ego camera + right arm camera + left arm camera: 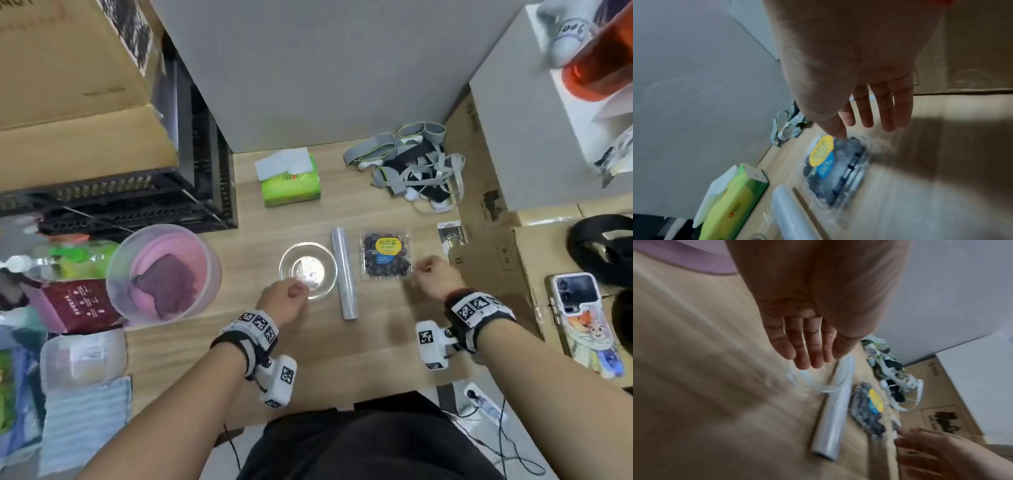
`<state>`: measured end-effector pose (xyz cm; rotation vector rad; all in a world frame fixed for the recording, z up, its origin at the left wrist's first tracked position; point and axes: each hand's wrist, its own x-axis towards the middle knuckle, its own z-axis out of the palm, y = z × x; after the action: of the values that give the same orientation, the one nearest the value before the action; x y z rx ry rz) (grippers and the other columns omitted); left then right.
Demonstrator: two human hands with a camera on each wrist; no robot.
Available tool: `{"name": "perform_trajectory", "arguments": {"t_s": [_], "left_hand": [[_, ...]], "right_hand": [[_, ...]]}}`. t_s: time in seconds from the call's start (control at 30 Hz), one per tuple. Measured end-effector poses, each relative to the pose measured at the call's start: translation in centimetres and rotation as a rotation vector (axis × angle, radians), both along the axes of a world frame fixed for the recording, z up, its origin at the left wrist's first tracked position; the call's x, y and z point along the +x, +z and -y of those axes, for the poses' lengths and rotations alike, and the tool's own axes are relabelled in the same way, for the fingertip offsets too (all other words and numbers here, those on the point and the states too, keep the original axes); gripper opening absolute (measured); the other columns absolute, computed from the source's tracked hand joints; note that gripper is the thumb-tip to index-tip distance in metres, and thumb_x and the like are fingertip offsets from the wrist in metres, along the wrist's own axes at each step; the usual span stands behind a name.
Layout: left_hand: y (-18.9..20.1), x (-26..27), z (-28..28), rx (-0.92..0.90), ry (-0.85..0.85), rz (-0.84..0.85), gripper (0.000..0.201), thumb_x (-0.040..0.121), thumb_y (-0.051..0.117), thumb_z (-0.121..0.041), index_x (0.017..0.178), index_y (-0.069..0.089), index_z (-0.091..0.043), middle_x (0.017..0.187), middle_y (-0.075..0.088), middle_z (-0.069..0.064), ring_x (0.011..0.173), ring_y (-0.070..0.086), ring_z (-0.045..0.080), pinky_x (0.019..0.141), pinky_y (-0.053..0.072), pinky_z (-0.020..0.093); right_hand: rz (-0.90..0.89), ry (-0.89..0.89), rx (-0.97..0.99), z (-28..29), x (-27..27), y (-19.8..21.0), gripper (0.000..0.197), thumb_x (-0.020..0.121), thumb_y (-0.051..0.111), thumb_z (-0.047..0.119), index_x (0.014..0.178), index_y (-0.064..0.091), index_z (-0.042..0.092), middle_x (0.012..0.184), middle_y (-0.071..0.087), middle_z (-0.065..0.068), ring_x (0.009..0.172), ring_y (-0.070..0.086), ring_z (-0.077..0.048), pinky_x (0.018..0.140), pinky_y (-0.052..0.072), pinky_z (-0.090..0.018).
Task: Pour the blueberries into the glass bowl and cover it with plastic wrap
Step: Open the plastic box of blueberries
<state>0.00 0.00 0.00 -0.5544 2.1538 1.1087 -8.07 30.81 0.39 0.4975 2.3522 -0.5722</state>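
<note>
The head camera looks almost straight down from above onto the wooden table (376, 342), taking in both forearms. The left wrist camera peers along the left hand (807, 331) from close above, facing rightward over the plastic wrap roll (835, 410). The right wrist camera sits similarly near, angled leftward. Both wrist views share the roll and the blueberry box (838, 170), though motion blur perhaps softens edges.

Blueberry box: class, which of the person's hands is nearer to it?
Right. The right hand hovers at the blueberry box's near right corner; the left hand is by the glass bowl, beyond the wrap roll.
</note>
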Motion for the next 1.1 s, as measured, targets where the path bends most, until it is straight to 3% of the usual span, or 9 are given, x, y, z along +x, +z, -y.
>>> {"name": "perform_trajectory", "arguments": {"t_s": [0.17,0.37,0.5,0.6,0.7,0.8,0.9,1.0,1.1], "left_hand": [[0.2,-6.9,-2.7,0.090,0.002,-0.054,0.017,0.091,0.059,-0.024,0.098,0.073,-0.017,0.088,0.070,-0.004,0.088,0.067,0.021,0.085,0.052,0.028],[-1.2,-10.5,-6.2,0.126,0.084,-0.024,0.007,0.089,0.062,-0.027,0.084,0.067,-0.026,0.095,0.074,0.003,0.095,0.071,0.028,0.095,0.055,0.039],[-2.4,-11.0,-8.5,0.141,0.098,0.045,0.028,0.079,0.065,-0.037,0.104,0.069,-0.025,0.112,0.072,0.006,0.107,0.069,0.028,0.100,0.053,0.041],[-3.1,-11.0,-9.7,0.099,0.091,0.073,0.039,0.087,0.067,-0.033,0.123,0.067,-0.018,0.122,0.070,0.005,0.113,0.066,0.026,0.104,0.051,0.040],[-3.2,-11.2,-10.7,0.069,0.097,0.074,0.042,0.089,0.066,-0.033,0.127,0.065,-0.014,0.122,0.070,0.009,0.113,0.066,0.028,0.103,0.050,0.042],[-2.6,-11.6,-11.0,0.035,0.082,0.072,0.052,0.092,0.064,-0.038,0.137,0.057,-0.011,0.133,0.065,0.010,0.121,0.061,0.028,0.108,0.046,0.041],[-1.9,-12.2,-10.8,0.022,0.116,0.054,0.067,0.095,0.060,-0.047,0.147,0.043,-0.009,0.143,0.056,0.010,0.130,0.055,0.028,0.111,0.042,0.039],[-0.6,-13.1,-10.1,0.069,0.184,0.013,0.065,0.093,0.059,-0.055,0.138,0.051,-0.009,0.134,0.061,0.010,0.121,0.060,0.028,0.104,0.048,0.040],[0.8,-13.7,-9.2,0.266,0.320,-0.037,0.049,0.085,0.072,-0.052,0.111,0.069,-0.011,0.109,0.075,0.005,0.102,0.071,0.025,0.092,0.056,0.038]], "right_hand": [[-0.019,-0.089,-0.030,2.5,-4.4,-1.0,0.064,0.084,0.070,0.030,0.137,0.042,0.007,0.135,0.056,-0.018,0.121,0.056,-0.034,0.097,0.043,-0.036],[0.088,-0.252,-0.065,4.0,-6.5,-4.1,0.097,0.066,0.082,0.037,0.141,0.027,0.011,0.136,0.050,-0.017,0.118,0.056,-0.038,0.098,0.051,-0.046],[0.087,-0.225,-0.123,3.0,-7.5,-5.0,0.094,0.069,0.086,0.037,0.139,0.030,0.009,0.124,0.056,-0.012,0.109,0.059,-0.033,0.089,0.053,-0.041],[0.131,-0.141,-0.192,1.9,-7.9,-5.3,0.084,0.058,0.087,0.052,0.123,0.053,0.010,0.110,0.066,-0.004,0.099,0.065,-0.026,0.090,0.055,-0.044],[0.138,-0.064,-0.280,1.5,-8.4,-4.5,0.056,0.063,0.088,0.048,0.099,0.071,0.009,0.095,0.074,-0.006,0.089,0.070,-0.024,0.085,0.059,-0.042],[0.140,-0.024,-0.298,1.6,-9.1,-3.5,0.045,0.069,0.085,0.048,0.087,0.070,0.009,0.087,0.073,-0.005,0.083,0.069,-0.022,0.076,0.058,-0.037],[0.063,-0.027,-0.318,2.1,-10.2,-1.7,0.043,0.073,0.083,0.046,0.064,0.054,0.016,0.063,0.057,0.002,0.062,0.056,-0.017,0.056,0.042,-0.029],[0.016,-0.021,-0.397,3.0,-11.8,0.0,0.051,0.071,0.081,0.052,0.060,0.049,0.015,0.059,0.049,-0.002,0.055,0.047,-0.018,0.058,0.037,-0.030],[0.016,0.078,-0.460,4.4,-12.9,1.8,0.076,0.057,0.078,0.073,0.076,0.064,0.001,0.069,0.063,-0.009,0.066,0.062,-0.027,0.063,0.048,-0.038]]}}
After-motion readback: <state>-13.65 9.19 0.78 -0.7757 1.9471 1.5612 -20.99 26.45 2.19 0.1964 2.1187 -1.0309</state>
